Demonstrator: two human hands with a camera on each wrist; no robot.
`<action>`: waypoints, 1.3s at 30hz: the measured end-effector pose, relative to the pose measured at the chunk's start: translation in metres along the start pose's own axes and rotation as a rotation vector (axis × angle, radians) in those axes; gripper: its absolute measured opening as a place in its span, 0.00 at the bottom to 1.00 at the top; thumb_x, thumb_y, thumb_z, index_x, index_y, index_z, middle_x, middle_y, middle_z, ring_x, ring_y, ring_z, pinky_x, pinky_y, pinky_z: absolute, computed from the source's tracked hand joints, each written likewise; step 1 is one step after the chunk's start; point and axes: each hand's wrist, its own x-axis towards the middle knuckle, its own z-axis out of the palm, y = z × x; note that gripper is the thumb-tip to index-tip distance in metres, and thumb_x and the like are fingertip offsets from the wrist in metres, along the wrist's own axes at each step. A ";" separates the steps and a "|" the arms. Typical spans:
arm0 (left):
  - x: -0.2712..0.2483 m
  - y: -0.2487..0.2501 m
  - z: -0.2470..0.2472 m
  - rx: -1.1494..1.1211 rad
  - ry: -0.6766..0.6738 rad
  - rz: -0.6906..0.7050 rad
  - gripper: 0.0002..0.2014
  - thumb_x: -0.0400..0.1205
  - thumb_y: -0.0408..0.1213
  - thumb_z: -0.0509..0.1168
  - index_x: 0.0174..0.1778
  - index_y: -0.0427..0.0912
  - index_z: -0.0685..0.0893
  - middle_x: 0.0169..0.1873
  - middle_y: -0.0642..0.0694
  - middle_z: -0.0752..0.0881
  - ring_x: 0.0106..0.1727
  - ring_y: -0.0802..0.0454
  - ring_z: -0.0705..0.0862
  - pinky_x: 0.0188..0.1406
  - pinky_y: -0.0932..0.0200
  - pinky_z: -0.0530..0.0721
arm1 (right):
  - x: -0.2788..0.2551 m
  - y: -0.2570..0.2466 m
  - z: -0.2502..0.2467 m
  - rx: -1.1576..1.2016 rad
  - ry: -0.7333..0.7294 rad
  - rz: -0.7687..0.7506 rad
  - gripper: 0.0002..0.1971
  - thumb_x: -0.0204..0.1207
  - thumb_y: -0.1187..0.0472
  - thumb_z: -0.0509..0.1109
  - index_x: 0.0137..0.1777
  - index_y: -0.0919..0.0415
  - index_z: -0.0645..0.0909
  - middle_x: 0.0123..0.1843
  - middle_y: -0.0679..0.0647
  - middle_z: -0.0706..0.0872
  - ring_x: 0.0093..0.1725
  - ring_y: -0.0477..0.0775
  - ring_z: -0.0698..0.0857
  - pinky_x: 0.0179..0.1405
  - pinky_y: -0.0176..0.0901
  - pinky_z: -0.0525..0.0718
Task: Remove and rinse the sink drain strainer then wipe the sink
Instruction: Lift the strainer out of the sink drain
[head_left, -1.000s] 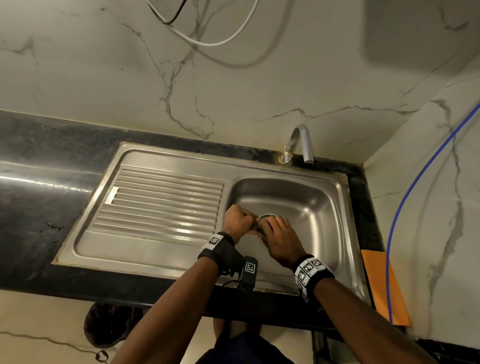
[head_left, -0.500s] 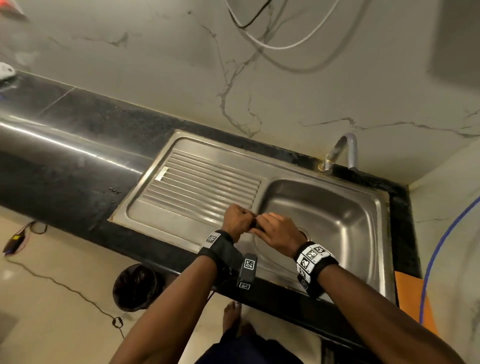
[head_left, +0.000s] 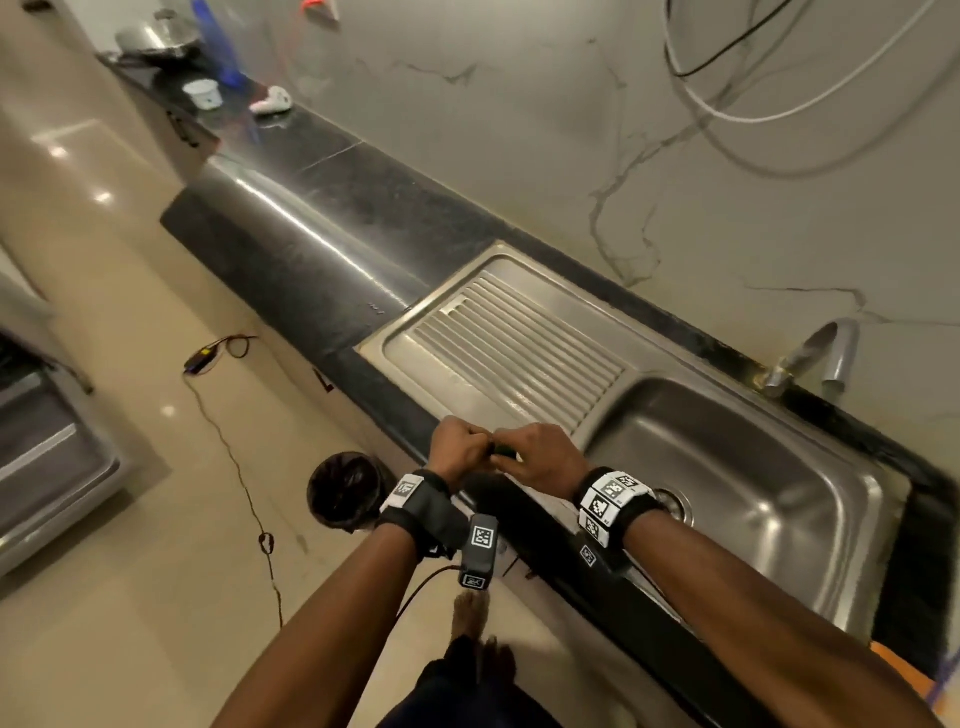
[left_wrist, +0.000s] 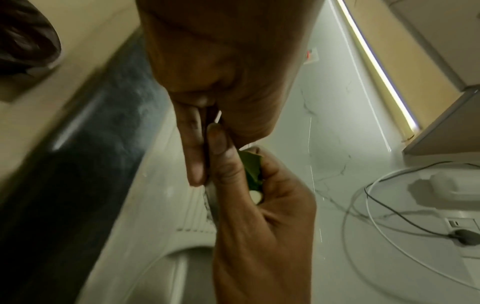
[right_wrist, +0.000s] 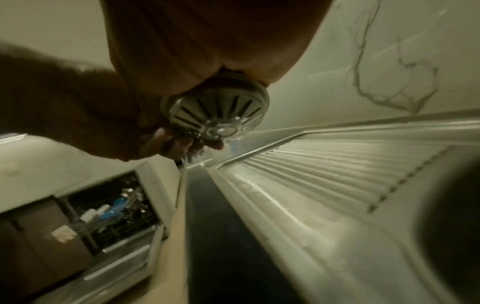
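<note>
Strainer (right_wrist: 215, 111), slotted metal, shows plainly only in my right-wrist view, gripped in my curled right hand (head_left: 540, 457) above the front edge of the surface (head_left: 322, 244), while my left hand (head_left: 460, 452) pinches green scraps (left_wrist: 250, 170) against it, the sink (head_left: 753, 499) drain open, no writing legible.

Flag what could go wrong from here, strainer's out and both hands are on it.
1. The strainer is held by both hands, left hand and right hand, above the counter's front edge, not over the basin: drips or a slip would likely reach the floor.
2. The green scrap pinched at the strainer could fall short of the bin.
3. The drain opening sits uncovered, so debris could enter.
</note>
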 end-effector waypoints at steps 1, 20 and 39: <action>-0.004 -0.008 -0.008 -0.022 0.026 -0.011 0.15 0.59 0.38 0.64 0.30 0.32 0.92 0.27 0.34 0.89 0.29 0.49 0.84 0.34 0.49 0.88 | 0.006 -0.009 0.001 0.046 -0.012 -0.001 0.12 0.79 0.45 0.69 0.57 0.49 0.84 0.44 0.52 0.92 0.43 0.56 0.89 0.40 0.48 0.82; -0.070 -0.126 -0.205 -0.476 0.333 -0.125 0.04 0.80 0.22 0.73 0.47 0.28 0.93 0.45 0.30 0.93 0.42 0.39 0.94 0.36 0.51 0.94 | 0.136 -0.195 0.073 0.771 -0.004 0.045 0.19 0.74 0.46 0.79 0.34 0.61 0.82 0.29 0.56 0.85 0.29 0.51 0.84 0.30 0.50 0.82; -0.027 -0.270 -0.296 -0.358 0.661 -0.256 0.02 0.78 0.26 0.76 0.41 0.30 0.93 0.36 0.35 0.92 0.38 0.42 0.94 0.37 0.43 0.95 | 0.221 -0.205 0.231 0.412 0.057 0.497 0.18 0.77 0.42 0.73 0.33 0.50 0.76 0.28 0.48 0.79 0.30 0.54 0.77 0.32 0.41 0.67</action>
